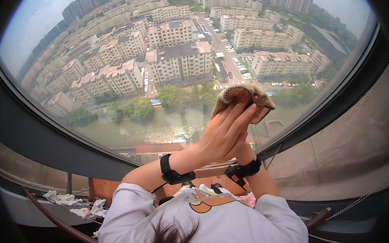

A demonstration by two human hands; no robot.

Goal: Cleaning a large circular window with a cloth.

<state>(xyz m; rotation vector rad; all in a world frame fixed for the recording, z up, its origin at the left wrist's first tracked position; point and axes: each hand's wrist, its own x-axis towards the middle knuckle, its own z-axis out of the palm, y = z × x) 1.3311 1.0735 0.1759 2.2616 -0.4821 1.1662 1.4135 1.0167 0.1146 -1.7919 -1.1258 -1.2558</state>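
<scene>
A folded brown cloth [241,98] with dark stitched edging is held up in front of the window pane [184,122]. My left hand [220,130] reaches across from the left, its extended fingers pressed against the cloth. Close against it, my right hand [242,143] is mostly covered by the left, with fingertips showing at the cloth's folds. The two hands hold the cloth between them. Whether the cloth touches the glass I cannot tell.
A dark window frame [318,120] curves around the pane. Lower left, white laundry [89,209] hangs on thin rails near a brown handrail [55,218]. At lower right are a brown rail end [319,217] and a twisted cord [362,196]. Apartment blocks stand outside, far below.
</scene>
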